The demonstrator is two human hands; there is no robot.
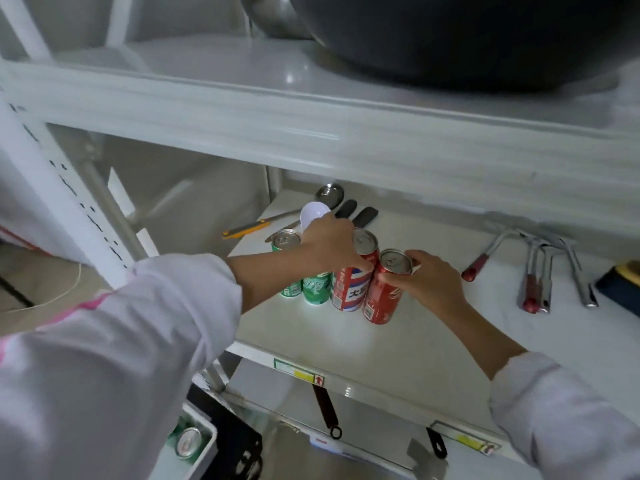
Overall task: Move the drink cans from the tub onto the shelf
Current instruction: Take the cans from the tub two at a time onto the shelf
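Several cans stand in a row on the white shelf [398, 344]. From the left: a green can [285, 242], a second green can [316, 289], a red, white and blue can [351, 289] and a red can [382, 296]. My left hand [329, 245] lies over the tops of the middle cans, fingers on the red, white and blue can. My right hand [429, 282] is wrapped around the red can at the right end, which leans slightly. Low at the left, a white tub [207, 445] holds one more can [188, 441].
A ladle [327, 197], a white spoon [311, 214], dark-handled utensils [363, 216] and a yellow-handled tool [246, 230] lie behind the cans. Metal tools with red handles [533, 275] lie to the right. A large dark wok [467, 39] sits on the shelf above.
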